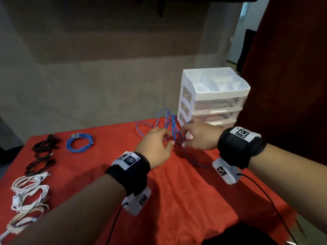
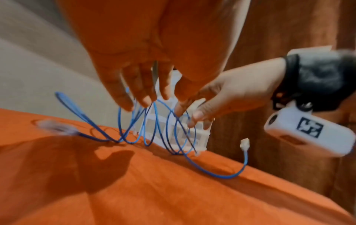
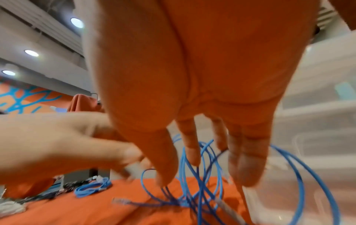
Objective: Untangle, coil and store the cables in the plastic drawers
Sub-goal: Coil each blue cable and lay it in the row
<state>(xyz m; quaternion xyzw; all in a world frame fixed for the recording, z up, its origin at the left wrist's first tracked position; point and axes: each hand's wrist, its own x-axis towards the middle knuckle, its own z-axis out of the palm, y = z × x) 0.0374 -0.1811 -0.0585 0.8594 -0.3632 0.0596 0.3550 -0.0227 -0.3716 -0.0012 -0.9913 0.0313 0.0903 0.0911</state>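
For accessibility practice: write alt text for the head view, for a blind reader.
The left hand and right hand hold loops of a tangled blue cable over a red cloth, beside white drawers. A blue coil, black cables and white cables lie at left.

One loose blue cable [image 1: 172, 126], one coiled blue cable [image 1: 79, 142], one drawer unit [image 1: 212, 98], two hands [image 1: 155, 147] [image 1: 200, 137].
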